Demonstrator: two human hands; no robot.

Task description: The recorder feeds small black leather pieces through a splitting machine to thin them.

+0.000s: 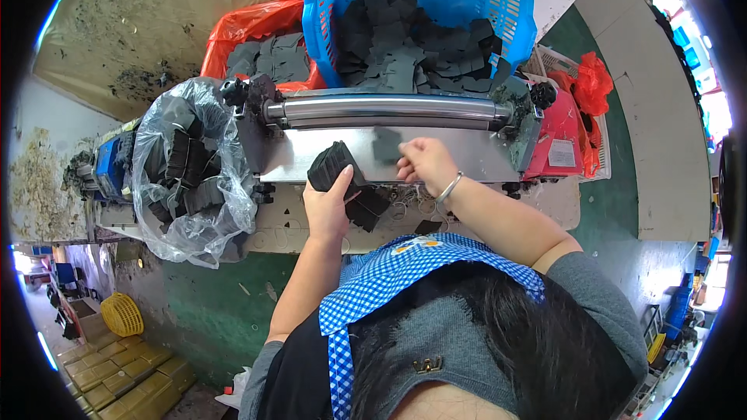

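My left hand is wrapped round a thick stack of black flat pieces, held just in front of a roller machine. One dark grey flat piece is pinched between the fingers of my right hand, over the shiny metal plate. Beyond it, the machine's steel rollers run left to right. Their material is unclear; it could be leather or foam sheet. More black pieces lie on the table under the stack, partly hidden by my left hand.
Behind the rollers stands a blue plastic basket heaped with dark pieces. A red bag of grey pieces is beside it. A clear plastic bag with black stacks sits at the left. White crates and red bags are at the right.
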